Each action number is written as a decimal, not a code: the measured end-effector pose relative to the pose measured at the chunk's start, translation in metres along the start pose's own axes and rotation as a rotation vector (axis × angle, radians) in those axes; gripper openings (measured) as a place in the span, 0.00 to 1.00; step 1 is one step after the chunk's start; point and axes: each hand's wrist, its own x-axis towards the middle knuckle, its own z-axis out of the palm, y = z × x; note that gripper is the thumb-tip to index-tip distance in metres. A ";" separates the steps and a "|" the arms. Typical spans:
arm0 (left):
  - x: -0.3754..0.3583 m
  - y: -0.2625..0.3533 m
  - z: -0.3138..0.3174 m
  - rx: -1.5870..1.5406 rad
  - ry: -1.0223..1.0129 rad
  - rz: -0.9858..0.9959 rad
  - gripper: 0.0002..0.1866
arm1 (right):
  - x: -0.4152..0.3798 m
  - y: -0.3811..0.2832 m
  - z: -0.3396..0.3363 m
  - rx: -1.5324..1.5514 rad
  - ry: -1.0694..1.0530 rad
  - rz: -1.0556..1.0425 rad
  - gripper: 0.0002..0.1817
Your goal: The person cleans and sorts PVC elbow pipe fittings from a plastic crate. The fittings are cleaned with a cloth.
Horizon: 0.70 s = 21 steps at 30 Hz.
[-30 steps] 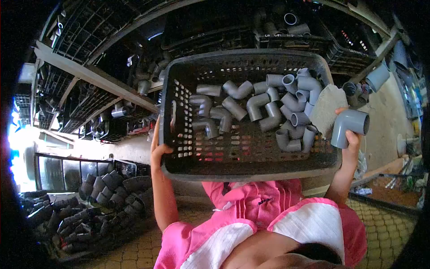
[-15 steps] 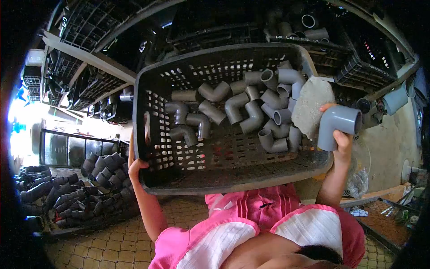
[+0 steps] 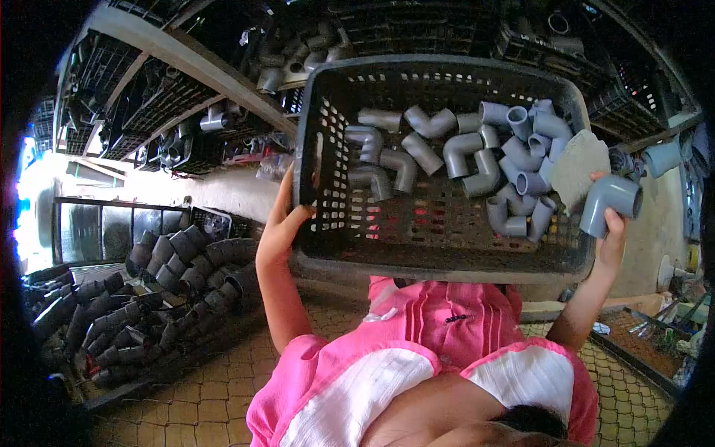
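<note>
Black plastic crate (image 3: 439, 238) is held up in front of the person's chest, its open top facing the camera and its slotted floor showing in the near part; the left hand (image 3: 277, 232) has its fingers closed around the crate's left end, at the handle slot, with the thumb against the outside near the rim; the right hand (image 3: 613, 237) is at the opposite end, its fingers gripping a large grey elbow (image 3: 605, 203) just outside the crate's right rim; whether that hand also bears on the crate I cannot tell.

Grey elbow fittings (image 3: 456, 154) lie loose inside, strung along the far side and crowded toward the right, some with their round mouths turned up; a pale rough slab (image 3: 579, 170) stands tilted at the right end, just beside the large elbow, overlapping the rim from this view.

Beyond the far rim run dark racks with more crates; a light beam (image 3: 175, 58) slants across the upper left; dark fittings (image 3: 175, 279) are heaped at lower left; the person's pink and white garment (image 3: 465, 316) fills the space below the crate, over a floor (image 3: 216, 387) with a net-like pattern.
</note>
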 end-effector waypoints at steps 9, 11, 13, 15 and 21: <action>0.061 0.100 0.050 0.382 -0.093 0.600 0.26 | 0.045 -0.063 0.038 -0.079 -0.348 -0.239 0.20; 0.076 0.118 0.089 0.192 -0.344 0.502 0.29 | 0.070 -0.081 0.061 -0.003 -0.520 -0.275 0.25; 0.083 0.136 0.123 0.156 -0.415 0.250 0.37 | 0.091 -0.088 0.088 0.090 -0.598 -0.279 0.28; 0.119 0.133 0.144 -0.239 -0.620 -0.067 0.33 | 0.100 -0.090 0.113 0.241 -0.563 -0.064 0.24; 0.166 0.120 0.161 -0.115 0.093 0.531 0.16 | 0.149 -0.057 0.148 0.788 -0.425 0.611 0.14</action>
